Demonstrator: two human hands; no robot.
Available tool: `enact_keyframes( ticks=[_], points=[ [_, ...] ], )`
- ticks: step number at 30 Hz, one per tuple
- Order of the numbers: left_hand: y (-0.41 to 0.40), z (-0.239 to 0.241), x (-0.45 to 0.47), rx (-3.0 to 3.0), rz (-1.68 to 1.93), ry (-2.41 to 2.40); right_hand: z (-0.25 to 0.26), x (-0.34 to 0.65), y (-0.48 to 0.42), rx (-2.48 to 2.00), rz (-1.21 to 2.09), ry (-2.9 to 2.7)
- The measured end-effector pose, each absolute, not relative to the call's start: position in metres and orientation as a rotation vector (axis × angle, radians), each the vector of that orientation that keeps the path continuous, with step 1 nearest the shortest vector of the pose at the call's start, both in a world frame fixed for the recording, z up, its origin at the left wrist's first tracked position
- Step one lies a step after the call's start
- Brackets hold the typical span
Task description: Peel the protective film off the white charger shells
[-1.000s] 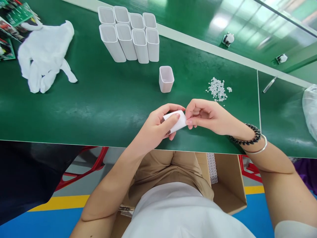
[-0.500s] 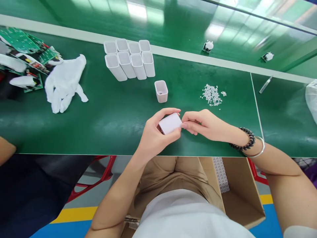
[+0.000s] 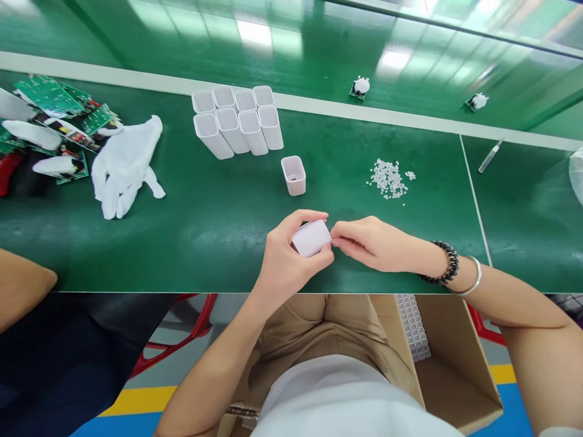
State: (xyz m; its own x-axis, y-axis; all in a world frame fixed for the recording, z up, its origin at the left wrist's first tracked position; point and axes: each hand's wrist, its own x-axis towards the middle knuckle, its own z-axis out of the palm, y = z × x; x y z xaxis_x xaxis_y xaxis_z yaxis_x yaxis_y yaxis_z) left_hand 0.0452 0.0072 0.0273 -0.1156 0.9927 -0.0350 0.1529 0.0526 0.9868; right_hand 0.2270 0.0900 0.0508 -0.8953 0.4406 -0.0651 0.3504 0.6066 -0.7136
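My left hand [image 3: 296,249] is wrapped round a white plastic housing [image 3: 312,238], thumb on the near side and fingers on the far side. At the housing's right end, my right hand [image 3: 371,243] pinches with thumb and forefinger; whatever the fingertips hold is hidden. Just beyond my hands stands one white open-topped housing [image 3: 294,182], with a small dark slot visible inside. A pile of small clear plastic pieces [image 3: 388,178] lies beyond my right hand.
Several white housings [image 3: 237,130] stand in two rows at the back. A white glove [image 3: 125,164] and a heap of circuit boards [image 3: 50,97] lie left. A tweezers-like tool [image 3: 490,156] lies right. Below is a cardboard box [image 3: 455,358]. Another person's arm [image 3: 27,285] rests at the left edge.
The view has shifted slightly, so most things on the table appear lower. My right fingertips remain at the end of the housing, which is turned a little in my left hand.
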Motion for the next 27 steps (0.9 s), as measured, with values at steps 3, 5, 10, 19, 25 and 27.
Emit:
enact_keyframes(
  ticks=[3, 5, 10, 19, 25, 27],
  points=[
    [0.005, 0.026, 0.047, 1.242, 1.174, 1.462, 0.042, 0.228, 0.091, -0.613, 1.179, -2.645],
    [0.005, 0.025, 0.048, 1.253, 1.191, 1.49, 0.037, 0.228, 0.092, -0.588, 1.196, -2.601],
    [0.006, 0.024, 0.049, 1.254, 1.202, 1.515, 0.029, 0.229, 0.094, -0.534, 1.203, -2.546],
    [0.006, 0.023, 0.049, 1.287, 1.196, 1.509, 0.03, 0.23, 0.095, -0.537, 1.224, -2.595],
    [0.006, 0.023, 0.05, 1.306, 1.195, 1.554, 0.031, 0.23, 0.096, -0.546, 1.276, -2.583],
    [0.006, 0.023, 0.051, 1.307, 1.19, 1.559, 0.03, 0.23, 0.096, -0.554, 1.308, -2.569]
  ],
)
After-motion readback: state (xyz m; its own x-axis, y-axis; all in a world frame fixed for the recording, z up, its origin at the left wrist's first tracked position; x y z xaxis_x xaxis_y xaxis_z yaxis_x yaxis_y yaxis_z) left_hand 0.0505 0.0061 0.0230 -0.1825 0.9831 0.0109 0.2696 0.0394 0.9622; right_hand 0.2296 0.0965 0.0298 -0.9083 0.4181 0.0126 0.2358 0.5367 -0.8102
